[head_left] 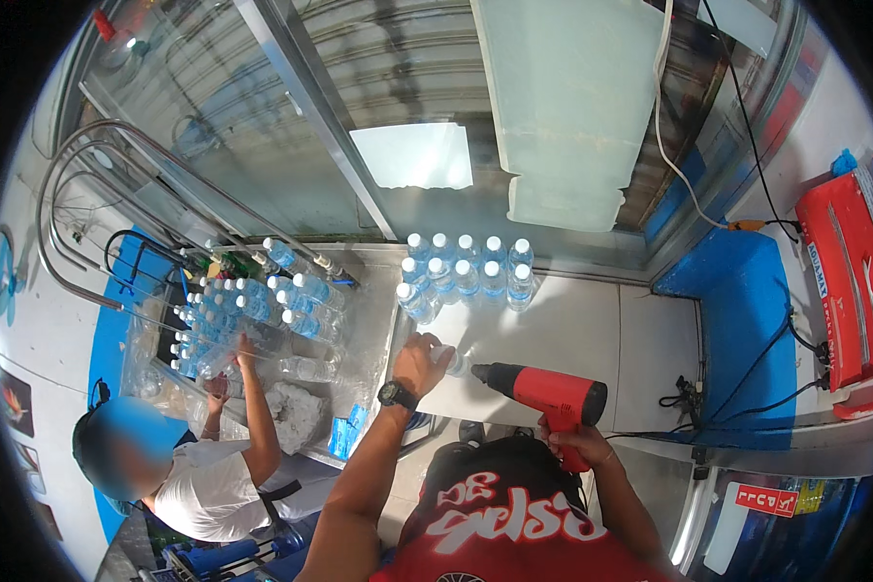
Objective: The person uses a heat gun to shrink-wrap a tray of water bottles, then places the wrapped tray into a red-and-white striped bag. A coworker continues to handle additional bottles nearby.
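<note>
My left hand (422, 364), with a black watch on its wrist, grips the capped end of a clear plastic bottle (456, 362) at the near edge of the white counter. In my right hand (578, 442) is the handle of a red and black heat gun (553, 395). Its nozzle points left at the bottle, a small gap away. Beyond my left hand, several capped water bottles (467, 278) stand upright in rows on the counter, by the window.
To the left, a co-worker (214, 480) handles a bottle at a metal sink (393, 313) holding many capped bottles (309, 325). Curved metal pipes (116, 127) rise behind it. Cables run along the blue wall (742, 320) at right, above a glass-fronted cooler (771, 538).
</note>
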Motion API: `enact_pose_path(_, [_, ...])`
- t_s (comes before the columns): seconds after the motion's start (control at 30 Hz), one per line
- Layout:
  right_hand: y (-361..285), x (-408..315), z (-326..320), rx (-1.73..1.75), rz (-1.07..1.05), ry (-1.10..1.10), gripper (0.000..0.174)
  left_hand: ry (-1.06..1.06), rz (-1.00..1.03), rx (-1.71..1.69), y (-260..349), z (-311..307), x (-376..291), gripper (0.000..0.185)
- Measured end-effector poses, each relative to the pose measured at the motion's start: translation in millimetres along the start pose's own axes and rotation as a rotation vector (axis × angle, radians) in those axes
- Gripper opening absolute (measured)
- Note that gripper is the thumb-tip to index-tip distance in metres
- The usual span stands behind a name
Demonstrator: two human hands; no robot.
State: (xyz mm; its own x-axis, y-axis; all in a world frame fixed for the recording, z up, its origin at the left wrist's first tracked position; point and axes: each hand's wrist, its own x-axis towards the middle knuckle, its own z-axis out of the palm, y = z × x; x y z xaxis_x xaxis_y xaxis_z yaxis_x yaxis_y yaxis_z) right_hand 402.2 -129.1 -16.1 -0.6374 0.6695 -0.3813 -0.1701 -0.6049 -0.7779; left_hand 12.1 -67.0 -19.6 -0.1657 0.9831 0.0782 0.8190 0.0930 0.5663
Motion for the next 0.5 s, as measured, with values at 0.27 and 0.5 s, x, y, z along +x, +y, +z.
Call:
enact_pose_path(0.27, [8.7,-2.6,-1.5,0.018,0.024,-0.02,0.04,-0.054,-0.067,0.091,16.9,2.4,8.4,0.056])
enact_pose_path(0.5, [7.8,-2.3,0.9,0.009,0.038,-0.023,0.041,-0.154,0.238,0.004,-4.8,2.1,-1.1,0.046])
